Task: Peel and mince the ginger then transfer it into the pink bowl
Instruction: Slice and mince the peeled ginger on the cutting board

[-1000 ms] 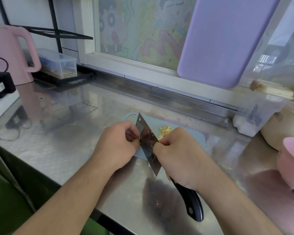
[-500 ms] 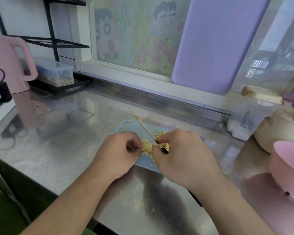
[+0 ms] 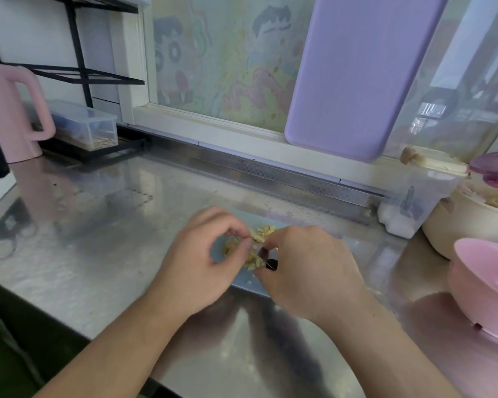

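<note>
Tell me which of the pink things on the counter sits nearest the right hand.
The pink bowl, at the right edge of the counter just beyond the right hand. The pink kettle stands far off at the back left.

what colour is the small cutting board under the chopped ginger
Light blue cutting board, seen in the head view, partly hidden by both hands.
</note>
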The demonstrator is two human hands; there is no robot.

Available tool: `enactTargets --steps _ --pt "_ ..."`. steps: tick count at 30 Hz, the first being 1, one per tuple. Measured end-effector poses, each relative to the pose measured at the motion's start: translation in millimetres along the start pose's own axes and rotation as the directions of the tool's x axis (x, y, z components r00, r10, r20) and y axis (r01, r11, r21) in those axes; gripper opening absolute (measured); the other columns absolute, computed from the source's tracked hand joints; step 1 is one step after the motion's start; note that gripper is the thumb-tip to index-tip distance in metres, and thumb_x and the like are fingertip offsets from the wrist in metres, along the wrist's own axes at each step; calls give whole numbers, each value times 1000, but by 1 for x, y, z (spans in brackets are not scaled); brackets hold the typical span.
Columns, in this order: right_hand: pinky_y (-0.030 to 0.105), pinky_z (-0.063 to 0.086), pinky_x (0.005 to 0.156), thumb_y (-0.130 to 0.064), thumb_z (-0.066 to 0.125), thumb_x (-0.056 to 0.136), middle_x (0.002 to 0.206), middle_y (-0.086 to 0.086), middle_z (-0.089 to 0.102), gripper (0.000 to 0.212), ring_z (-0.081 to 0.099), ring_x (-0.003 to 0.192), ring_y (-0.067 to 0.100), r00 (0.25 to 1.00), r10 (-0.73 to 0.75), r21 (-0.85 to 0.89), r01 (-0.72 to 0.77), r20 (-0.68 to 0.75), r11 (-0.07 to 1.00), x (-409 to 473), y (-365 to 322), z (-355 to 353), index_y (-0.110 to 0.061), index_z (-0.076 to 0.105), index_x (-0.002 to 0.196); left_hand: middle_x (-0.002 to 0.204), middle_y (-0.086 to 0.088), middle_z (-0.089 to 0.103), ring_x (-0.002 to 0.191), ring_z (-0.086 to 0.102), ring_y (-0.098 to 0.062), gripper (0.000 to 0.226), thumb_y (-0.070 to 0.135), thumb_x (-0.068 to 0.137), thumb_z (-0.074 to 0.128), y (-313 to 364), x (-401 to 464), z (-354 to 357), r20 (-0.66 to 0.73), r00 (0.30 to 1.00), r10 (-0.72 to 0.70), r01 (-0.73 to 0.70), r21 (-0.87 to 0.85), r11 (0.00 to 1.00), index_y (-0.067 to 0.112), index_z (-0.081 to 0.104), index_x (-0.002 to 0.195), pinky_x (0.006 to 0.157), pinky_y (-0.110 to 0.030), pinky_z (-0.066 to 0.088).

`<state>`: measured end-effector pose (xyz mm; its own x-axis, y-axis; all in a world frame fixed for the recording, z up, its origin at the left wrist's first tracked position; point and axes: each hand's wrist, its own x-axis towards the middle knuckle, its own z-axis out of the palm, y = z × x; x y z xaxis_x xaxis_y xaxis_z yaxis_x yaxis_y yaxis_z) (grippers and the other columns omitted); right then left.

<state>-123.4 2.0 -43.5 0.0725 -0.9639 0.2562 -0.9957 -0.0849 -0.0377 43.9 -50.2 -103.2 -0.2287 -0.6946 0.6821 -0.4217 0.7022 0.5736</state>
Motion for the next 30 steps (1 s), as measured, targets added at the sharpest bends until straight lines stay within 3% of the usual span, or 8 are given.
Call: enactTargets --steps 5,8,11,14,21,24,30 --pt "32 43 66 -57 66 89 90 -5 57 37 57 83 23 999 -10 -13 11 37 1000 -1 2 -4 -26 53 106 89 16 64 101 60 -13 17 18 92 76 -6 0 6 76 997 -30 26 53 998 31 71 83 84 -26 47" --pt "34 43 66 -61 71 86 88 -6 54 49 59 85 23 997 -4 -4 4 74 1000 -2 3 -5 -26 45 108 86 17 67 97 62 -9 16 22 89 78 -4 3 6 130 986 -104 98 52 994 34 73 79 80 -26 49" --pt "35 41 65 -61 79 79 87 -8 52 58 53 85 21 990 32 53 -40 137 998 0 6 -6 -26 43 106 84 18 70 88 65 -4 12 31 86 82 1 17 3 241 935 -262 251 73 965 35 76 77 75 -27 52" --pt "33 44 63 -55 84 76 88 -11 53 56 57 87 17 973 73 181 -114 218 977 1 11 -9 -25 46 104 74 20 72 72 66 1 10 33 82 86 6 39 0 351 869 -348 311 159 937 34 78 76 65 -20 49" --pt "32 49 64 -44 79 82 83 -9 59 37 53 75 8 977 47 238 -97 208 966 5 21 -7 -26 46 83 64 25 68 59 62 5 11 36 79 90 13 74 2 496 786 -369 238 308 921 33 80 77 54 -16 40" --pt "33 46 61 -43 80 81 82 -5 63 36 54 72 14 972 43 251 -102 232 962 6 25 -10 -22 51 79 68 18 73 67 68 -1 12 35 80 89 16 84 9 504 781 -368 204 351 914 29 79 77 60 -23 50" --pt "30 39 55 -42 84 78 70 -4 56 38 50 65 16 977 9 315 -78 215 946 8 40 -15 -20 53 72 74 11 73 70 67 -5 14 33 83 87 22 97 27 483 805 -344 113 444 889 25 76 79 59 -24 48"
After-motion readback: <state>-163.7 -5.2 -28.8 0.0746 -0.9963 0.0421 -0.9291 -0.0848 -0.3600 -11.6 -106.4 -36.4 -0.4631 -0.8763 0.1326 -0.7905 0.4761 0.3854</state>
